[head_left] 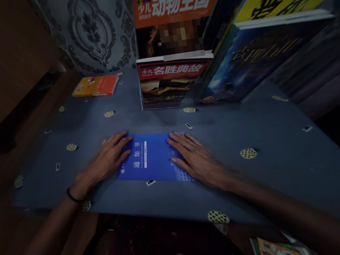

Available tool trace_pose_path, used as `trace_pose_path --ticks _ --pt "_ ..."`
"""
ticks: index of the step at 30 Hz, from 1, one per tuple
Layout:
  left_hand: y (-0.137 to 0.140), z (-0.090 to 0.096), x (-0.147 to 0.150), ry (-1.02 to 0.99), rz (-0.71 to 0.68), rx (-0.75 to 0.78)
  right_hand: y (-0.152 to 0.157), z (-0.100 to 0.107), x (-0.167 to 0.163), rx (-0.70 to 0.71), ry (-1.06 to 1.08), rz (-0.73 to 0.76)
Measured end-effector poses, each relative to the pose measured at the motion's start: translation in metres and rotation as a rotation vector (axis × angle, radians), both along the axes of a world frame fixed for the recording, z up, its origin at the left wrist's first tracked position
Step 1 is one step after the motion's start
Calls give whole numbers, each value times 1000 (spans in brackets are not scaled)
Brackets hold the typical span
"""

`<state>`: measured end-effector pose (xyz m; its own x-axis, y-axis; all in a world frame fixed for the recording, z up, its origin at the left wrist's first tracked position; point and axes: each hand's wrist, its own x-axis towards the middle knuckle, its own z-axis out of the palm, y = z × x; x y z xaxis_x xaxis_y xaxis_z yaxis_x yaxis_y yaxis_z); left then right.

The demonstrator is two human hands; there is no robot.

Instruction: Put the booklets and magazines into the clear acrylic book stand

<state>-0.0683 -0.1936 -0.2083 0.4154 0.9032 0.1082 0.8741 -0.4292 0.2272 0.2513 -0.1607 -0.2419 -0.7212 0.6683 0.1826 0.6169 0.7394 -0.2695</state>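
Observation:
A blue booklet [158, 157] with white Chinese lettering lies flat on the cloth-covered table, its text turned sideways to me. My left hand [105, 156], with a dark band at the wrist, rests across the booklet's left edge, fingers stretched out over it. On the opposite side, my right hand [195, 157] lies over the right edge with its fingers extended. Both palms face down, and neither hand is wrapped round anything. The booklet's side edges are partly hidden beneath the hands.
Several large books, among them a red one [172, 82] and a dark blue one [252, 57], stand upright at the back right. An orange book [96, 86] lies at the back left. Below the table's front edge, another colourful book [279, 251] shows. The patterned tablecloth [222, 136] covers the table.

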Motion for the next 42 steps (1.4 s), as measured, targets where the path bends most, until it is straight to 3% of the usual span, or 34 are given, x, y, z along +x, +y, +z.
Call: trace_pose_path --ticks 7,12,16,20,28,32,34,38,42 --pt "35 23 3 -17 64 -152 -2 1 -2 35 13 6" --pt "50 25 -6 -285 99 -396 -2 1 0 30 29 25" --pt "50 24 -12 -468 49 -590 -2 1 1 36 44 37" --pt "43 29 -11 -526 9 -630 -1 0 1 63 33 47" --pt "26 35 3 -940 109 -884 -10 4 -3 96 65 111" --pt "21 35 7 -1106 162 -861 -28 18 -7 61 78 286" --pt "19 37 9 -1217 166 -825 -32 22 -8 82 109 297" --pt "16 48 14 -1344 75 -714 -26 28 -8 142 306 177" --pt "20 59 20 -1246 68 -500 -18 45 -11 72 562 37"
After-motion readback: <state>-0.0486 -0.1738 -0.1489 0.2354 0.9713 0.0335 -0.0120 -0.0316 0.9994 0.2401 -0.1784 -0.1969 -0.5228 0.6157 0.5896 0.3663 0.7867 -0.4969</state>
